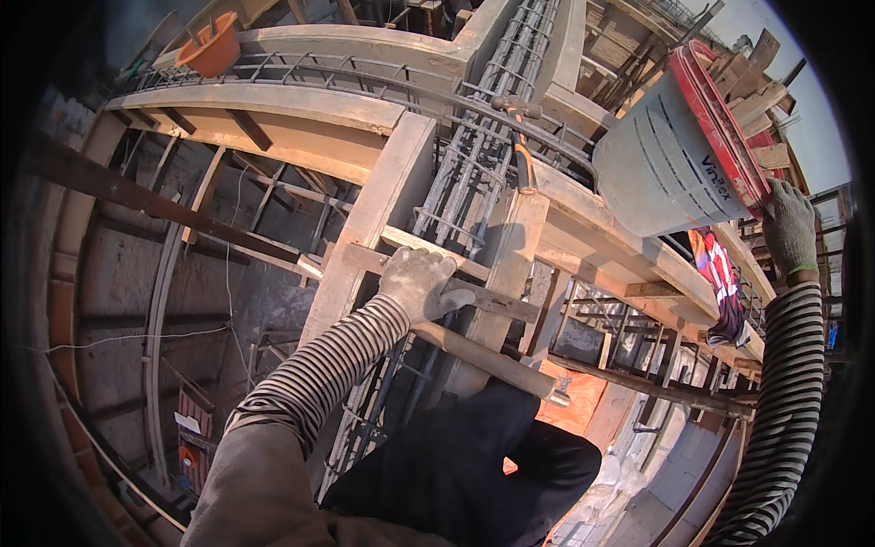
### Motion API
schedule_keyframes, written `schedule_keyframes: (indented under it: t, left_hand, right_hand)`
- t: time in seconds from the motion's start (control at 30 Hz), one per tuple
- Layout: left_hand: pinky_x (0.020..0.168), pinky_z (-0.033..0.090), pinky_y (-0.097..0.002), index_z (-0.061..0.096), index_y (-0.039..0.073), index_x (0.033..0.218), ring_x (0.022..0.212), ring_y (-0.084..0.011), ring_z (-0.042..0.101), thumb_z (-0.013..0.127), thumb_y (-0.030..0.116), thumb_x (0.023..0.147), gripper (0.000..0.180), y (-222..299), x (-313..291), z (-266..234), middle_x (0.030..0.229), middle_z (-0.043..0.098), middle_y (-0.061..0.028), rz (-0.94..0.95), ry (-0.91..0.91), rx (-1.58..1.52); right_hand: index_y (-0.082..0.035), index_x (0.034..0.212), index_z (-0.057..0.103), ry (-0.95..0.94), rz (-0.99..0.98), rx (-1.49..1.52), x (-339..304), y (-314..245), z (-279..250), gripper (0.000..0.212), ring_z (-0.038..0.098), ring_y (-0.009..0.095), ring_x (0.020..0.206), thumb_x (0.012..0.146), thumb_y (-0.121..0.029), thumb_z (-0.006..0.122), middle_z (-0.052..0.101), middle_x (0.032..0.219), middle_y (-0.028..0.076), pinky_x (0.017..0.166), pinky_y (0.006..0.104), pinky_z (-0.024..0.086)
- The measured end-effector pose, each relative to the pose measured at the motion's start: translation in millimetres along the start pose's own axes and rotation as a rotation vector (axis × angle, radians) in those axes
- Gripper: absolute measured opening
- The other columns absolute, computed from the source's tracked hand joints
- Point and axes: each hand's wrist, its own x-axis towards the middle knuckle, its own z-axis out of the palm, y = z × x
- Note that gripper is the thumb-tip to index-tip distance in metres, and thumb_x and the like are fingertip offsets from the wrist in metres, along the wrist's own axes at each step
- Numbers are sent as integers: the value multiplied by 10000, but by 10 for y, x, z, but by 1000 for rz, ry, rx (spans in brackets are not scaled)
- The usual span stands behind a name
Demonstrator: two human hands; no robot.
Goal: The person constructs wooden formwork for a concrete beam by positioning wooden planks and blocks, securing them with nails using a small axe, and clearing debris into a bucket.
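My left hand (415, 284), in a pale work glove, is closed over a short wooden batten (501, 304) that lies across a timber beam form (369, 219). Bundled steel rebar (469, 164) runs along inside that form. Far to the right, my gloved right hand (791, 228) grips the red rim of a grey bucket (652, 150). The bucket is tilted, and wood offcuts (752, 87) show past its rim. A hammer (522, 150) with an orange and black handle rests on the rebar and the form's edge, beyond my left hand.
A round wooden pole (488, 360) crosses the form near my legs. An orange tub (211, 47) sits at the far left. Deep openings with props and scaffolding drop away on both sides. Bright striped cloth (717, 273) hangs below the bucket, over a timber edge.
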Motion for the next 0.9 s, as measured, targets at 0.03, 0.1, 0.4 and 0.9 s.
schedule_keyframes:
  t: [0.03, 0.1, 0.4, 0.9]
  left_hand:
    - [1070, 455, -461, 655, 90, 1228, 1173, -302, 669, 542, 711, 970, 682, -10, 2, 5, 1152, 722, -122, 8, -25, 5]
    - [1085, 452, -462, 655, 90, 1235, 1188, -302, 667, 519, 715, 977, 689, -77, 8, 14, 1168, 722, -128, 20, -41, 16]
    - [1093, 446, -463, 721, 130, 1229, 1213, -277, 664, 455, 649, 1036, 614, -237, -27, -41, 1230, 728, -110, -47, -121, 63]
    - [1106, 451, -445, 743, 129, 1200, 1231, -265, 657, 349, 483, 1085, 542, -425, -80, -11, 1250, 733, -103, -154, -93, 85]
  right_hand:
    - [-53, 1350, 610, -9, -22, -22, 13, 1, 0, 488, 625, 386, 1208, 920, -241, 743, 671, 1281, 182, 1054, 476, 473]
    - [-47, 1355, 604, -12, -34, -27, 48, -34, -47, 502, 621, 386, 1212, 917, -242, 752, 672, 1282, 177, 1049, 479, 477]
    - [-96, 1365, 598, 79, -33, 214, -20, 4, 49, 506, 632, 357, 1174, 892, -162, 764, 696, 1149, 142, 1006, 484, 485]
    - [-64, 1351, 580, -17, 43, 1156, -1387, -3111, -156, 496, 676, 360, 1115, 904, -190, 754, 646, 1220, 197, 979, 452, 546]
